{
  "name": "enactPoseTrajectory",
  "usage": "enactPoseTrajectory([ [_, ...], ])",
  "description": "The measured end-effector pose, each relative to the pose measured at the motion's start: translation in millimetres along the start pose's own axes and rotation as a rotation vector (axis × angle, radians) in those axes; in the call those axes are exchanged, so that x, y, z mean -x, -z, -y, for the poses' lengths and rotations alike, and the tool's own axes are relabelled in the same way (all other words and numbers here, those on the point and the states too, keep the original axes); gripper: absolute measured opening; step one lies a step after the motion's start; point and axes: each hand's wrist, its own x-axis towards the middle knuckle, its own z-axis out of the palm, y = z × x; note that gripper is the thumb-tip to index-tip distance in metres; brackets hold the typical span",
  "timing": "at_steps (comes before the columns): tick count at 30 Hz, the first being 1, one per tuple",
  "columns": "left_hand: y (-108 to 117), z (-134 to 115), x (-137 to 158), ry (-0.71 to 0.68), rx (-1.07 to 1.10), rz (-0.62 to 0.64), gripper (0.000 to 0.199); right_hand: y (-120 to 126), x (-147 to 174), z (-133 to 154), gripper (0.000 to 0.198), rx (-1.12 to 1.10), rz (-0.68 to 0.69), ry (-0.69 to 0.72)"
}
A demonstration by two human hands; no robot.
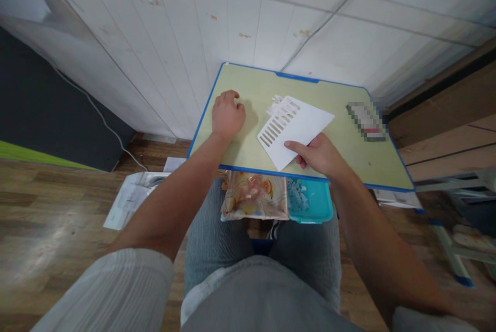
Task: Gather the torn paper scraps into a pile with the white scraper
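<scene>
My right hand [315, 155] grips the near edge of a white sheet [304, 130], thumb on top and fingers beneath. A row of narrow slots is cut along the sheet's left side. The sheet is tilted over a pale yellow table [329, 92] with a blue rim. Small white cut pieces [276, 106] show at the sheet's far left edge; whether they are attached or loose I cannot tell. On the left part of the table, my left hand [228, 115] is loosely curled, with thumb and forefinger apart and nothing visible between them. Its other fingers are partly hidden.
A blurred-out rectangular object [366, 121] lies at the table's right side. Below the front edge, a patterned tray [256, 213] and a turquoise container [320, 208] with small pale scraps rest by my lap. A white panelled wall [174, 27] stands behind the table.
</scene>
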Motion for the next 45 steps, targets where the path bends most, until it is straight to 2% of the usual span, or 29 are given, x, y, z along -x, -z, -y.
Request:
enactPoseTrajectory([
  [3, -6, 12, -7, 0.067, 0.142, -0.107, 0.037, 0, -11, 8, 0.04, 0.022, 0.12, 0.061],
  [6, -12, 23, -13, 0.103, 0.303, -0.18, 0.027, 0, -21, 15, 0.041, 0.053, 0.236, 0.081],
  [9, -16, 29, -17, 0.132, 0.429, -0.222, 0.01, 0, -30, 21, 0.042, 0.074, 0.329, 0.079],
  [12, -18, 31, -19, 0.17, 0.498, -0.238, 0.012, 1, -35, 26, 0.045, 0.1, 0.411, 0.093],
  [14, -18, 31, -19, 0.183, 0.529, -0.242, 0.014, 3, -35, 30, 0.047, 0.101, 0.433, 0.108],
  [21, -19, 28, -20, 0.207, 0.6, -0.25, 0.011, 6, -34, 32, 0.044, 0.106, 0.382, 0.121],
  [27, -20, 38, -26, 0.223, 0.646, -0.346, 0.019, -6, -34, 36, 0.035, 0.126, 0.482, 0.155],
  [32, -18, 42, -28, 0.232, 0.725, -0.393, 0.022, -3, -24, 45, 0.036, 0.156, 0.561, 0.184],
  [35, -18, 41, -28, 0.22, 0.757, -0.373, 0.027, 5, -15, 45, 0.04, 0.156, 0.493, 0.166],
  [38, -20, 41, -28, 0.202, 0.755, -0.337, 0.03, 13, -7, 41, 0.047, 0.131, 0.298, 0.156],
  [41, -17, 35, -27, 0.198, 0.724, -0.314, 0.024, 16, -1, 34, 0.057, 0.119, 0.13, 0.166],
  [43, -9, 23, -22, 0.174, 0.708, -0.248, 0.023, 13, 3, 32, 0.062, 0.083, 0.025, 0.174],
  [45, 2, 4, -12, 0.106, 0.739, -0.116, 0.026, 9, 9, 31, 0.062, 0.003, -0.085, 0.18],
])
